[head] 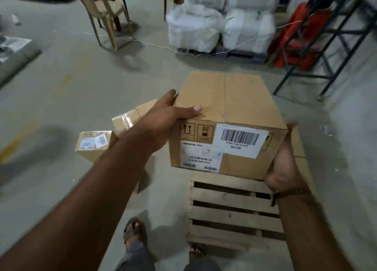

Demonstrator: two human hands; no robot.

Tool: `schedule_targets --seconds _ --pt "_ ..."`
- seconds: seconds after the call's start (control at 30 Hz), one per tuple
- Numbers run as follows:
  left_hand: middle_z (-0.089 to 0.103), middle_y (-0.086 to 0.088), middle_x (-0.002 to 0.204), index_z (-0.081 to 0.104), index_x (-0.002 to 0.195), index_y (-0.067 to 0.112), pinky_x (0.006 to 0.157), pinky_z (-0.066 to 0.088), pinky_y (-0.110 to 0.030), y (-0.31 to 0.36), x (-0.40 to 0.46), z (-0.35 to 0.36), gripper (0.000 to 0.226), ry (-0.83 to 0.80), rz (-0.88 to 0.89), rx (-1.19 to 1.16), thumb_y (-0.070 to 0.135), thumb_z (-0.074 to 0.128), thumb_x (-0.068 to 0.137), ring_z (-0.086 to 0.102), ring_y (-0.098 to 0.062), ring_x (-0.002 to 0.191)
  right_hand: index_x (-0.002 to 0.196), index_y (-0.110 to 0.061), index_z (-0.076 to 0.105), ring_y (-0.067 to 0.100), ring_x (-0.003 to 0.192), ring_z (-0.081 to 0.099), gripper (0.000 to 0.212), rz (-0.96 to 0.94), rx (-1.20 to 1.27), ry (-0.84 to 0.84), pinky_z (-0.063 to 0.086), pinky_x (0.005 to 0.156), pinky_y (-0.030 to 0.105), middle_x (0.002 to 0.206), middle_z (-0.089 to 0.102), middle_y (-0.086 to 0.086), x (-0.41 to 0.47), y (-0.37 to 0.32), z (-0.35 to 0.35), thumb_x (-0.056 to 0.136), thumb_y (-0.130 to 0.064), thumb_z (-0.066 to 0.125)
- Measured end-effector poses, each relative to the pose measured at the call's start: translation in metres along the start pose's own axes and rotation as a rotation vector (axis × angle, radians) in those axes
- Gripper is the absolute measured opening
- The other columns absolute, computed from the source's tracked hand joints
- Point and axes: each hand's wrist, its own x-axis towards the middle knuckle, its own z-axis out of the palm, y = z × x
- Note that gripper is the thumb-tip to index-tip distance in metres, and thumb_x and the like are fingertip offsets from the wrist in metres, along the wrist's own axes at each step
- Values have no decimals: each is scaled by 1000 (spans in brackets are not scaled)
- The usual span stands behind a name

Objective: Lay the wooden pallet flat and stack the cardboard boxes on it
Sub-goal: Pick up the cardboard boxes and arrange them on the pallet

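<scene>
You clamp the box (226,115) between left hand (163,123) and right hand (285,164), fingers grasping its sides, steadying it over the flat pallet (230,213).

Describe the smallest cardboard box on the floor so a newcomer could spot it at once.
Start at the wooden pallet lying flat on the floor and look to its left, past the left hand. Two boxes sit there; the small box is the nearer one, marked by white labels on its top, unlike the taped box behind it.

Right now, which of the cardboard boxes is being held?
The big box with the barcode label, gripped by both hands over the pallet. The two smaller boxes sit on the floor, untouched.
</scene>
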Motion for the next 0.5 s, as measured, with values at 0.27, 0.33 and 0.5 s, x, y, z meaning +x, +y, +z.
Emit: schedule_targets --seconds 0.27,0.33,0.5 --pt "74 -17 128 29 159 27 88 65 -45 6 -35 47 115 -192 135 154 -14 83 67 76 -31 111 156 -29 47 24 136 62 81 -220 -129 -43 57 102 51 149 63 1 -64 -70 -32 88 -70 30" --pt "74 -16 127 17 164 35 86 66 -43 5 -38 56 126 -240 155 220 -19 82 70 76 -30 111 145 -32 58 21 129 67 68 -276 -137 29 63 92 42 140 70 -2 -73 -77 -37 93 -65 30" --pt "74 -10 130 -3 167 40 94 63 -44 -1 -40 78 136 -326 166 384 -4 87 75 76 -24 112 139 -35 65 22 128 67 72 -312 -183 136 61 96 45 137 72 -2 -87 -89 -62 94 -74 24"
